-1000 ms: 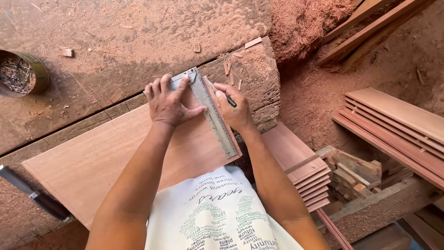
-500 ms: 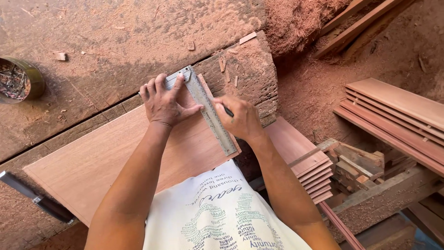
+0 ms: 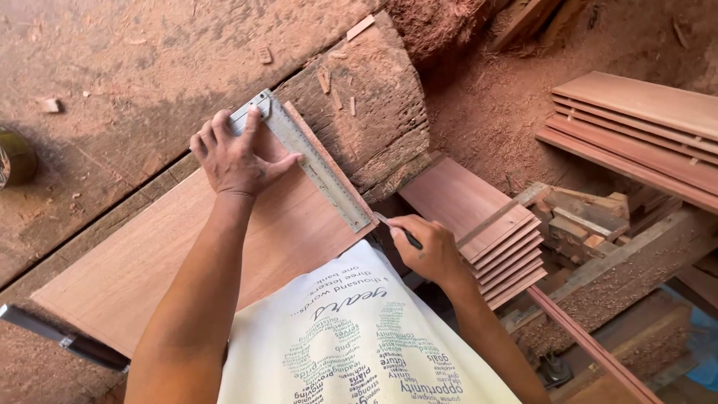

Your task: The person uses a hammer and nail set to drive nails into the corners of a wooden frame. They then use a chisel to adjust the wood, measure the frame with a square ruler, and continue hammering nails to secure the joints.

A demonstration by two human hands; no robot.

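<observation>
A smooth reddish wooden board (image 3: 172,254) lies across a rough, dusty workbench (image 3: 112,82). A metal try square (image 3: 314,166) rests along the board's right end. My left hand (image 3: 235,153) presses flat on the square's far end and the board. My right hand (image 3: 426,247) grips a dark pencil (image 3: 396,230) with its tip at the near end of the square's blade, by the board's front corner.
A stack of short boards (image 3: 486,224) sits below the bench end on the right. Long planks (image 3: 643,127) are piled at the far right. A dark-handled tool (image 3: 67,340) lies at the bench's front left. A round tin (image 3: 13,157) is at the left edge. Sawdust covers the ground.
My right hand has slid with the pencil down along the square's blade from its far part to its near end. My left hand stays pressed on the square.
</observation>
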